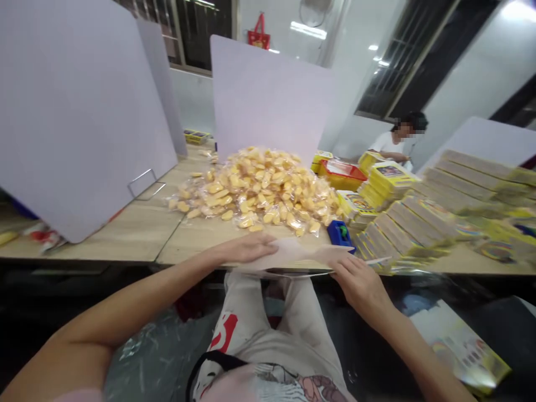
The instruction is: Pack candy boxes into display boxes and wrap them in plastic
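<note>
Between my two hands, at the front edge of the table, is a thin pale folded card [288,254]. My left hand [251,247] is closed on its left end, the fingers lying over the top and the thumb hidden. On the right end, my right hand [358,279] grips the card with bent fingers. Just beyond the card lies a large heap of small yellow pieces in clear wrappers [268,190]. A blue tape dispenser [340,234] with a green part stands beyond my right hand.
Stacks of yellow-edged flat boxes [402,229] fill the table's right side, near a red tray [341,174]. White partition boards [268,95] stand behind and to the left, one with a wire stand [146,184]. Another person [397,142] sits at the back right. A printed box [460,340] lies below the table.
</note>
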`<state>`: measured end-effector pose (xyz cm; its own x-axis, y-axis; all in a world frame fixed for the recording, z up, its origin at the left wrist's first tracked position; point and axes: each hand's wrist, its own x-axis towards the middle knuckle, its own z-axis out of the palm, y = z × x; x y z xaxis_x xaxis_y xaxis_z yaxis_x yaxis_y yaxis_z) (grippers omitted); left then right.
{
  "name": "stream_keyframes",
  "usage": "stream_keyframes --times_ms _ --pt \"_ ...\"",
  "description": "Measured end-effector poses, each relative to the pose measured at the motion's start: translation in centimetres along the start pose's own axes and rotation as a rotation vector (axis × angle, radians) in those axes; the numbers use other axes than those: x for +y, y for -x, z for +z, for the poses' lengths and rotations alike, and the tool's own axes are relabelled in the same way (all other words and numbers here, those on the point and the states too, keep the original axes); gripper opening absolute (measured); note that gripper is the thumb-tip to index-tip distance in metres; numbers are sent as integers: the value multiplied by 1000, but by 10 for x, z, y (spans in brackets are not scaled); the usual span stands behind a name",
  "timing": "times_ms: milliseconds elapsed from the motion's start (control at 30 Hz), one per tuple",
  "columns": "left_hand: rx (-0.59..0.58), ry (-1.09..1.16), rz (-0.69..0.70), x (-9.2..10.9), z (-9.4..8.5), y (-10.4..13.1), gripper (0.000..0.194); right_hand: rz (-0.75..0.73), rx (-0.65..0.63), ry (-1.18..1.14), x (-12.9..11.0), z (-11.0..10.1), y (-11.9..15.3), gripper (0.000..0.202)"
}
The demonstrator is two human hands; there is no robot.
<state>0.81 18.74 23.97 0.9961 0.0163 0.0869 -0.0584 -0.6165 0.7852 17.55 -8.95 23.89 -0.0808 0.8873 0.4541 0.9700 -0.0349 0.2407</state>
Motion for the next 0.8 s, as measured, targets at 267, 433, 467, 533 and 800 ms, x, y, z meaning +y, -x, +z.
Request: stream_keyframes --times_ms 267,433,467,533,800 --pt "119 -69 -147 -37 -49 -29 37 -289 -219 -255 -95 29 -35 18" --pt "137 -196 -70 -51 -29 -69 33 -240 -296 -424 -120 88 -79 16" --pt "132 -200 -60 -55 -27 -72 33 -173 -312 -498 -116 96 -85 19" --pt "139 -215 -53 -65 -27 -74 34 25 -351 -665 -102 108 -91 27" --pt "98 -143 -54 -89 -39 -66 36 394 -474 -1004 -55 125 -82 36"
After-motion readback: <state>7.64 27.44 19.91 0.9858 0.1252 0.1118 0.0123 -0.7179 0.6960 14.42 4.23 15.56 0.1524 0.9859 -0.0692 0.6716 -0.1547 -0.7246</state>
